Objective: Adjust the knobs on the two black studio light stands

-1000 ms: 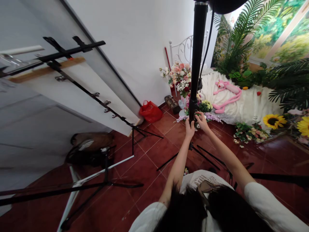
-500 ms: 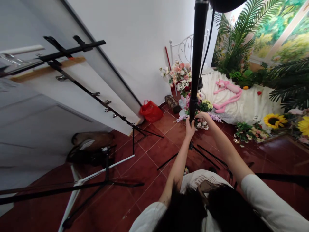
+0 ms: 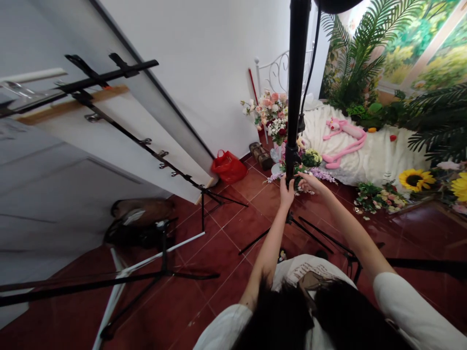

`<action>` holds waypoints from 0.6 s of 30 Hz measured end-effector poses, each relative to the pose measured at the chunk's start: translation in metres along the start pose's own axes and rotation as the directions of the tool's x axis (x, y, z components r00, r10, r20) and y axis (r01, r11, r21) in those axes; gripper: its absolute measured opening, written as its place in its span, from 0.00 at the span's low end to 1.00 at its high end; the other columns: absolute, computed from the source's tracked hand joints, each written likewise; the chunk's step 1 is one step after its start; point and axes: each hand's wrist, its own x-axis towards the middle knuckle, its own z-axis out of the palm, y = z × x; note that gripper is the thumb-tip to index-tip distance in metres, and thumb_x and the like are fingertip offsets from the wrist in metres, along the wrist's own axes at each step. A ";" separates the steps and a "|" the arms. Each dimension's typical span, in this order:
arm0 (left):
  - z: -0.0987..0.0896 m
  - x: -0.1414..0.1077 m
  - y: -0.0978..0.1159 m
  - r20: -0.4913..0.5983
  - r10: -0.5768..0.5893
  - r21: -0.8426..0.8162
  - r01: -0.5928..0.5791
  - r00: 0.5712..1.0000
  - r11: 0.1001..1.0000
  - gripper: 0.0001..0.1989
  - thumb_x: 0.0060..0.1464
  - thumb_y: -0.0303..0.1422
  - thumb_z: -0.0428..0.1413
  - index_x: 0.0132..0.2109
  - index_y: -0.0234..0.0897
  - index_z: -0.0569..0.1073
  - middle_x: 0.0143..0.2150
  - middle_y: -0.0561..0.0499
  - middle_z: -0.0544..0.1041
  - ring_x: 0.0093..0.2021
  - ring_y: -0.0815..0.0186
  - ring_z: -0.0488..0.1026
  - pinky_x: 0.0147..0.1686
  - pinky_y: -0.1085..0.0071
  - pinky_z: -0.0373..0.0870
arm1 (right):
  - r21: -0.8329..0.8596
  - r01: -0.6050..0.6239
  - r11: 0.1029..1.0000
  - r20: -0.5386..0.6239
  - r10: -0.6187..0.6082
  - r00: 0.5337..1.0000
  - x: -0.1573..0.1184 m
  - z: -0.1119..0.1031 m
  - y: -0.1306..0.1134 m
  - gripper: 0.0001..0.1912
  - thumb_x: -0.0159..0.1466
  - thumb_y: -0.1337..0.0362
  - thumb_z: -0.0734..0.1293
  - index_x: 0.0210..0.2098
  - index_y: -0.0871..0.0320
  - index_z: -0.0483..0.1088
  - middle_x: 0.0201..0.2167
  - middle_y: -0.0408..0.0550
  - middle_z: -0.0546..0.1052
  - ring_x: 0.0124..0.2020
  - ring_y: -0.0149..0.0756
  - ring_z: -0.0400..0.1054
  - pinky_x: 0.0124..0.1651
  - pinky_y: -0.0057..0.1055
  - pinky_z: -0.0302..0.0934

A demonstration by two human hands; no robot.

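A black light stand (image 3: 297, 82) rises upright in front of me, with a black lamp head (image 3: 339, 4) at the top edge and a cable hanging beside the pole. Low on the pole, my left hand (image 3: 287, 192) is wrapped round it. My right hand (image 3: 309, 183) is just to the right of the pole, below a dark clamp knob (image 3: 292, 154); its fingers are apart and point towards the pole, with nothing visible in them. The stand's spread legs rest on the red tiled floor (image 3: 219, 253).
Left are a clipped white board (image 3: 146, 146), several tripod legs and a red bag (image 3: 229, 166). Beyond the stand are flowers (image 3: 272, 109), a pink plush toy (image 3: 346, 133) on a white cloth (image 3: 386, 155), and palm leaves (image 3: 361, 53). Sunflowers (image 3: 416, 181) are at the right.
My right hand has drawn slightly away from the pole and its fingers have opened. My left hand keeps its hold. The upper pole appears shifted slightly left.
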 end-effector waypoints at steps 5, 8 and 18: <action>0.001 -0.007 0.005 -0.038 -0.015 0.032 0.016 0.999 0.999 0.30 0.61 0.54 0.45 0.58 0.37 0.68 0.58 0.38 0.70 0.65 0.57 0.64 0.67 0.58 0.55 | 0.136 -0.039 0.990 0.004 0.039 0.999 -0.060 -0.028 0.029 0.13 0.66 0.60 0.66 0.48 0.59 0.72 0.30 0.48 0.81 0.29 0.32 0.77 0.36 0.26 0.72; 0.007 -0.019 0.008 -0.109 0.003 0.081 0.005 0.994 0.997 0.28 0.63 0.51 0.45 0.61 0.37 0.64 0.61 0.36 0.68 0.66 0.57 0.62 0.66 0.58 0.55 | 0.187 -0.006 0.982 -0.054 0.017 0.998 -0.099 -0.048 0.050 0.14 0.66 0.59 0.66 0.49 0.58 0.72 0.34 0.51 0.82 0.33 0.34 0.78 0.39 0.27 0.73; 0.061 -0.096 -0.047 -0.142 -0.210 0.080 0.223 0.967 0.971 0.27 0.60 0.41 0.51 0.63 0.36 0.56 0.62 0.31 0.60 0.65 0.48 0.61 0.64 0.47 0.57 | 0.433 0.164 0.886 -0.569 0.129 0.812 -0.222 -0.114 0.139 0.08 0.62 0.62 0.68 0.42 0.54 0.74 0.33 0.49 0.82 0.34 0.34 0.79 0.39 0.27 0.74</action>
